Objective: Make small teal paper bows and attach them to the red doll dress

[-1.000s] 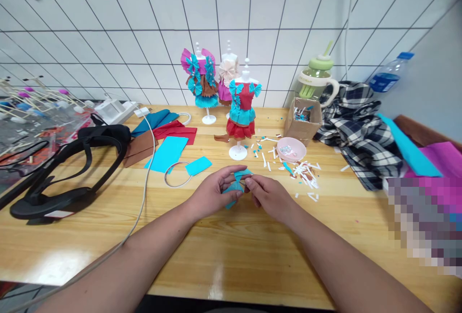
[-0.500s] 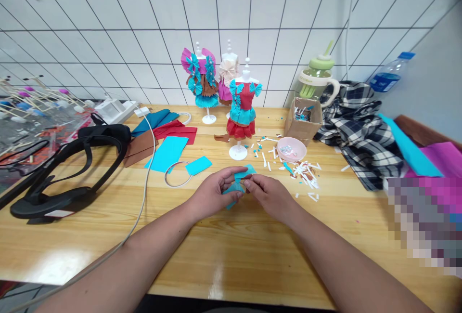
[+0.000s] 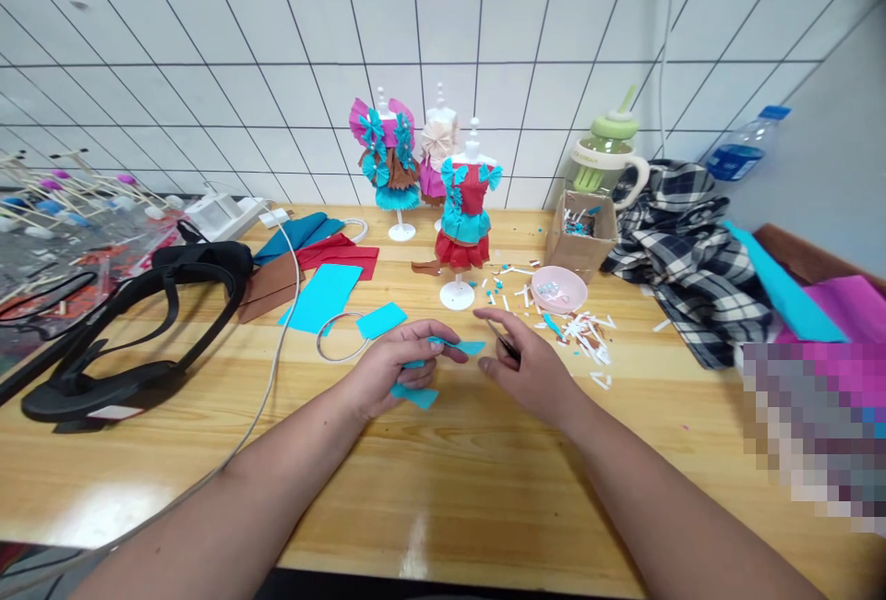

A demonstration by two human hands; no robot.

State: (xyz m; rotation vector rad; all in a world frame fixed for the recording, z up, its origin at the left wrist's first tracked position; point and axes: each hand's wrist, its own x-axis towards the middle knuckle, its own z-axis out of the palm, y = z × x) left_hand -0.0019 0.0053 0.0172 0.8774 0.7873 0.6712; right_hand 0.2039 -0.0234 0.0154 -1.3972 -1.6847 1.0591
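Observation:
My left hand (image 3: pixel 410 362) is closed on strips of turquoise crepe paper (image 3: pixel 473 348). One end sticks out past the fingertips, and another piece (image 3: pixel 419 396) hangs below the palm. My right hand (image 3: pixel 532 362), just to the right and apart from the paper, has thumb and index finger spread. A slim dark tool (image 3: pixel 510 350) lies in its curled grip; its kind is mostly hidden by the fingers. Straight ahead stands a small white dress form in a red and turquoise paper dress (image 3: pixel 471 203). Beside my left hand lies a cut turquoise piece (image 3: pixel 382 319) on a tape ring (image 3: pixel 339 336).
Two more dressed forms (image 3: pixel 389 157) stand behind. A pink dish (image 3: pixel 559 290), white paper scraps (image 3: pixel 585 334), a cardboard box (image 3: pixel 581 240) and a green-lidded cup (image 3: pixel 613 152) are at right. Folded papers (image 3: pixel 322 295), a cable (image 3: pixel 278 369) and a black headset (image 3: pixel 138 342) occupy the left.
My hands have come apart. The left moved slightly left and turned, with the turquoise paper still in it; the right let go of the paper and opened its thumb and index finger.

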